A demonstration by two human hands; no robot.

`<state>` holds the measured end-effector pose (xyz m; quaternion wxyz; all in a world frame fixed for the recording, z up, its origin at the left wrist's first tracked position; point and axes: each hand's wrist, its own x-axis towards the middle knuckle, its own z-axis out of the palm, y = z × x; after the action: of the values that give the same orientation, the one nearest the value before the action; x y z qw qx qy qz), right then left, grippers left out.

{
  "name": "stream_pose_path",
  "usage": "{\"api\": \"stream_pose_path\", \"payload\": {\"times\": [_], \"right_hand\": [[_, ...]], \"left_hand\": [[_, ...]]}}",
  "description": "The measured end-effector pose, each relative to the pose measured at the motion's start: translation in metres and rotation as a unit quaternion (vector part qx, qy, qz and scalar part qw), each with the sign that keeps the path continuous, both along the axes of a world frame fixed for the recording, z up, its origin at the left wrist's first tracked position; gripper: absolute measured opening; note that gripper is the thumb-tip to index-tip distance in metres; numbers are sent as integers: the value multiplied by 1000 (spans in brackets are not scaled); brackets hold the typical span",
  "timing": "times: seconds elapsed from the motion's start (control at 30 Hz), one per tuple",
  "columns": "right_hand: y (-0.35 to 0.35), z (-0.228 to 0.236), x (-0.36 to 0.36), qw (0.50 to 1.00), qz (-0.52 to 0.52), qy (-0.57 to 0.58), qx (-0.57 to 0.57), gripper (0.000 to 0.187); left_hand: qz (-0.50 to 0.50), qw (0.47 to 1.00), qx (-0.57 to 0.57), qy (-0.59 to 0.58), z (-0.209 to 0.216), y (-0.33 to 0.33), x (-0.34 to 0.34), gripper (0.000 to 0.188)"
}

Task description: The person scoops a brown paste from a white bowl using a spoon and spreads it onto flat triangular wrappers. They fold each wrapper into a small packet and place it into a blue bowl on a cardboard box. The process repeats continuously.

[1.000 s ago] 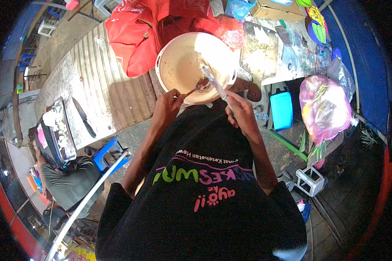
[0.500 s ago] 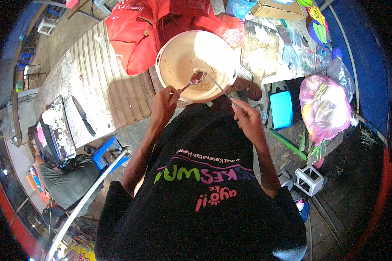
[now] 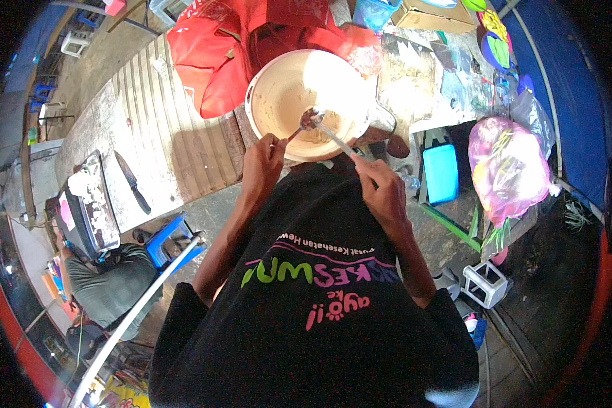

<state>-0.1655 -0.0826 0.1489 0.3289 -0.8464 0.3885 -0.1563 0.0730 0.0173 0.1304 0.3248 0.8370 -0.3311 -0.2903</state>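
Note:
My left hand (image 3: 264, 163) is closed round the handle of a spoon (image 3: 295, 134) that slants into a large cream-coloured basin (image 3: 275, 92). A brownish clump (image 3: 311, 120) sits on the spoon's head. From the other side, my right hand (image 3: 379, 190) grips a slim metal utensil (image 3: 338, 142), its tip meeting the clump. Whether this utensil is a spoon or a knife I cannot tell. Pale paste is smeared over the basin's bottom and wall, and strong glare washes out its right side.
Behind the basin lies a red bag (image 3: 214, 75). A knife (image 3: 132, 182) and a metal tray (image 3: 102, 211) with white pieces rest on the table's left. At right are a blue lid (image 3: 440, 173) and a pink plastic bag (image 3: 508, 170). Another person (image 3: 115, 282) is at lower left.
My right hand has shifted slightly left, and its utensil now shows a broader side against the clump. The spoon in my left hand has barely moved.

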Motion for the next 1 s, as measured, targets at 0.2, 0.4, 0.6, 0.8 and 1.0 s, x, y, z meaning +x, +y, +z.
{"api": "stream_pose_path", "payload": {"times": [0.2,0.4,0.6,0.8,1.0], "right_hand": [[-6,-6,-4,996,-47,-2,-72,30],[-13,-9,-5,995,-4,22,-99,31],[-16,-8,-3,996,36,32,-69,31],[-16,-7,3,997,37,22,-57,32],[-19,-9,1,998,25,3,-64,31]], "left_hand": [[-5,1000,2,17,1,0,2,31],[-17,999,-18,45,-8,2,9,33],[-20,996,-31,87,-12,6,13,33],[-32,996,-29,79,-15,4,13,34],[-29,996,-7,88,-13,4,11,34]]}}
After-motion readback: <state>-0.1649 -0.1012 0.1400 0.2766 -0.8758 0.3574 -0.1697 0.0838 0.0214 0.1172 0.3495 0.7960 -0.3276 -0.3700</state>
